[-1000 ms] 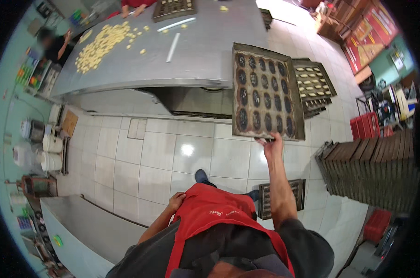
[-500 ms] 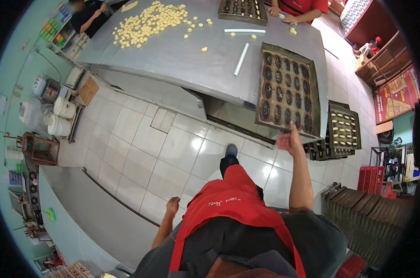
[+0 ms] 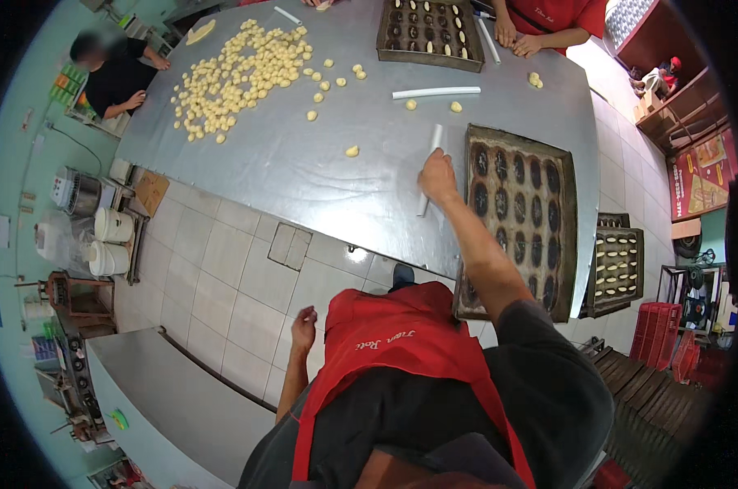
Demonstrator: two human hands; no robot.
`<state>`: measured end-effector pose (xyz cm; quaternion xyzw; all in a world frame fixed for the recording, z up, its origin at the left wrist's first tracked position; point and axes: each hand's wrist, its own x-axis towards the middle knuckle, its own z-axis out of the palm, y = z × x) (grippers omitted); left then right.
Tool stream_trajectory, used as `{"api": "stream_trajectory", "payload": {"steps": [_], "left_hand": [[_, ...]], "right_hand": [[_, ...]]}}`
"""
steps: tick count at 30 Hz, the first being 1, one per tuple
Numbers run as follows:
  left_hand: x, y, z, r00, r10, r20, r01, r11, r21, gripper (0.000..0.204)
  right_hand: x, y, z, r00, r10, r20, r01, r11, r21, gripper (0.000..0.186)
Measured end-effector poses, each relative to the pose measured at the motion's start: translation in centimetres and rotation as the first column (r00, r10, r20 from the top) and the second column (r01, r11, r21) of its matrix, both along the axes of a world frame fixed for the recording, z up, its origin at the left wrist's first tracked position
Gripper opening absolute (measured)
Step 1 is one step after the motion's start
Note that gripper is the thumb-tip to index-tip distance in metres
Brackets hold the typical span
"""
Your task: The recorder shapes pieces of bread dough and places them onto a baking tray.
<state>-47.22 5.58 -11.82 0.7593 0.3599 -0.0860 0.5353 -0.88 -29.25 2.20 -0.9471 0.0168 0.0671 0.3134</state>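
My right hand (image 3: 438, 177) is closed round a thin white rolling pin (image 3: 423, 201) at the near part of the metal table (image 3: 304, 191). Just right of that hand, a dark baking tray (image 3: 571, 236) with rows of oval hollows juts over the table's near edge; my forearm covers part of it. My left hand (image 3: 304, 328) hangs beside my red apron, away from the table, its fingers loosely curled and nothing visible in them. Another white rolling pin (image 3: 436, 93) lies beyond my right hand, near a few loose dough balls (image 3: 352, 151).
Many dough balls (image 3: 238, 81) cover the table's far left. A partly filled tray (image 3: 430, 57) stands at the back. A co-worker's hands (image 3: 517, 39) rest at the far right, another person (image 3: 116, 73) at the far left. Filled trays (image 3: 613, 269) are stacked beyond the right edge.
I have come closer to the table. My right hand has moved from the tray's near edge forward and left, and has taken hold of the rolling pin. My left hand stays low.
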Motion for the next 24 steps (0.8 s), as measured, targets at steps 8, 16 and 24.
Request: {"api": "stream_trajectory", "payload": {"steps": [8, 16, 24], "left_hand": [[15.1, 3.4, 14.1, 0.959, -0.096, 0.267, 0.065, 0.991, 0.12, 0.031], [27.8, 14.1, 19.1, 0.904, -0.283, 0.321, 0.238, 0.956, 0.17, 0.027], [38.7, 23.7, 20.0, 0.787, -0.508, 0.349, 0.492, 0.859, 0.142, 0.029]], "right_hand": [[18.9, 0.5, -0.1, 0.964, -0.245, 0.103, 0.26, 0.949, -0.18, 0.041], [20.6, 7.2, 1.0, 0.946, -0.232, -0.226, 0.303, 0.88, 0.365, 0.039], [18.7, 19.9, 2.3, 0.954, -0.034, -0.298, 0.15, 0.915, 0.375, 0.048]]}}
